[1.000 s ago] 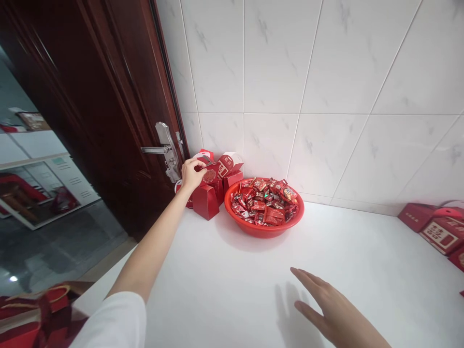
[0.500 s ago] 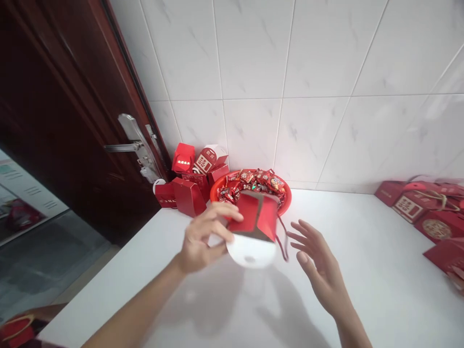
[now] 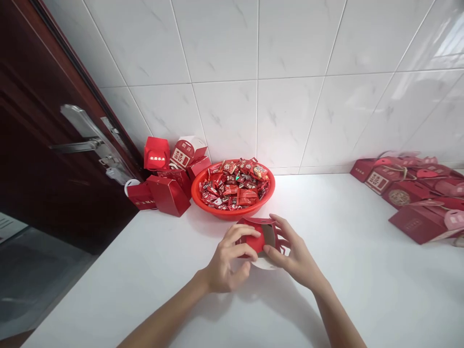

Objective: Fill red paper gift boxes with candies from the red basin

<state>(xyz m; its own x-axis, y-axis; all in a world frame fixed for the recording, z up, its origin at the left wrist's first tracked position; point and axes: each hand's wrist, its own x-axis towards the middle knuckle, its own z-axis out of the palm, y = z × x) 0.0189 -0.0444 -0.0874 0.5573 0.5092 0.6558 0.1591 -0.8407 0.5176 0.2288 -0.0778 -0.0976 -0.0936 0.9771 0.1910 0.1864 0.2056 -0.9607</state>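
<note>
A small red gift box with open flaps is between my hands, low over the white table, just in front of the candy basin. My left hand holds its left side, fingers curved over the top. Gripping the right side is my right hand, its thumb on the near edge and its fingers behind. A pale rounded flap shows at the near side of the box, and a dark red cord hangs by my right fingers. The red basin is heaped with wrapped candies.
Several red boxes are piled left of the basin. More red boxes lie at the right against the tiled wall. A dark door with a metal handle stands at the left of the white table.
My right hand has closed on the box, which it was apart from before. The box has come down nearer the table and turned. The view has shifted to the right.
</note>
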